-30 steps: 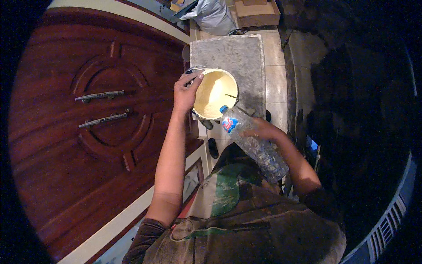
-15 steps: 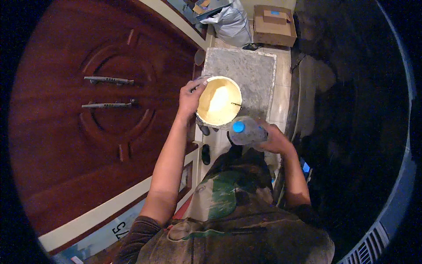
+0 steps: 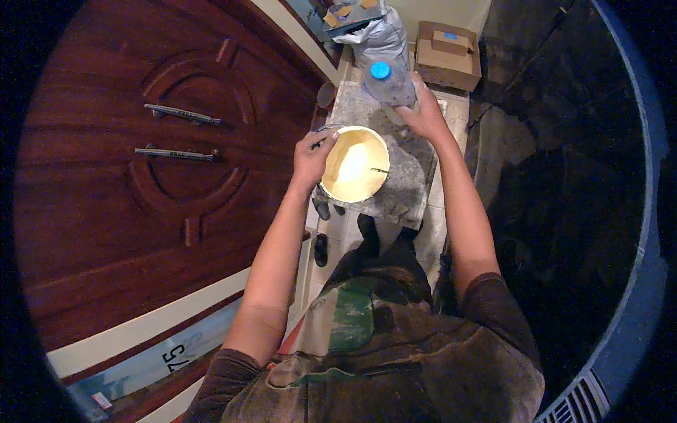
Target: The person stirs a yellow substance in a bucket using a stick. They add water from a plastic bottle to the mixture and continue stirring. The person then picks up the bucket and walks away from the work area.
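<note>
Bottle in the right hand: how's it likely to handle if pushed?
The bottle likely gives under a squeeze, since its wall looks like thin clear plastic. Its rounded body would probably roll if laid down. Fill level unclear.

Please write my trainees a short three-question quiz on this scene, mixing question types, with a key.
1. Multiple choice: what does the left hand hold? A) a ladle; B) a bucket with a pale yellow inside; C) a brush.
2. True or false: the blue cap is off the clear bottle in the right hand.
3. Fill in: in the picture, the cardboard box lies to the ___ of the silvery bag.

Key: 1 B; 2 false, it is on; 3 right.
</note>
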The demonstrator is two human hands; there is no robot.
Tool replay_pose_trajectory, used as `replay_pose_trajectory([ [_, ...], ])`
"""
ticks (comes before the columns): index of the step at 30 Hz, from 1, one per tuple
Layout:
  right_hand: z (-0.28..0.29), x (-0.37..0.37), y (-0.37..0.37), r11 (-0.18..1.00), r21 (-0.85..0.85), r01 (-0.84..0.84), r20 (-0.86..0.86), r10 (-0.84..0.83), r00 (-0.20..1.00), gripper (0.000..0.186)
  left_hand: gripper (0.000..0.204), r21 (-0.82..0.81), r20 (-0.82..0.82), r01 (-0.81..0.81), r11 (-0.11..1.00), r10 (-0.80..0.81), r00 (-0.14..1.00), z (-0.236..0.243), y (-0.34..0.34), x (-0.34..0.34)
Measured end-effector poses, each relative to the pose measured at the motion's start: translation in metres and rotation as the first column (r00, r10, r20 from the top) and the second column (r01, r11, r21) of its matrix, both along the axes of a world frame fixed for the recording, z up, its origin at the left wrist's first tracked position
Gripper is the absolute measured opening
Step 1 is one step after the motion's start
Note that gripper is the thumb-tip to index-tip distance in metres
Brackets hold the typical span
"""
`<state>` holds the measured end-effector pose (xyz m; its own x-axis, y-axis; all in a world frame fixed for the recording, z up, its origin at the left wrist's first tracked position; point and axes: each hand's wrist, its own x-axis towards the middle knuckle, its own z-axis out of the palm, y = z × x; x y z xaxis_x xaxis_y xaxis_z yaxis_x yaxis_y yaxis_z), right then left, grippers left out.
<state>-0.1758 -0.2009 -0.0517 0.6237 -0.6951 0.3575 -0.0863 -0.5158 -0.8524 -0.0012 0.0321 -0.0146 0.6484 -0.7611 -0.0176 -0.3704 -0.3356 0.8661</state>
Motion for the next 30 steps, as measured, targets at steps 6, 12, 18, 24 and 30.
replay_pose_trajectory([
  [6,-0.023,0.017,0.002,0.995,0.103,-0.015,-0.061,0.021,0.998,0.078,0.024,-0.005,0.041,0.017,1.0,-0.017,0.999,0.006,0.007,-0.006],
  [12,-0.04,0.001,0.015,0.978,0.206,-0.002,-0.106,0.025,0.994,0.081,0.025,0.0,0.036,0.065,0.998,-0.064,0.997,0.014,0.003,-0.006],
  [18,-0.012,-0.018,0.037,0.983,0.167,0.073,-0.239,-0.031,0.971,0.077,0.024,0.0,0.022,0.096,0.995,-0.096,0.995,0.016,-0.004,-0.006],
  [24,0.009,-0.051,0.126,0.974,0.123,0.188,-0.46,-0.112,0.881,0.064,0.024,0.053,0.027,0.121,0.991,-0.123,0.992,0.022,-0.011,-0.004],
  [30,-0.004,-0.033,0.18,0.99,0.131,0.056,-0.635,0.04,0.772,0.032,0.024,0.026,0.056,0.173,0.985,-0.174,0.983,0.026,-0.011,-0.005],
])
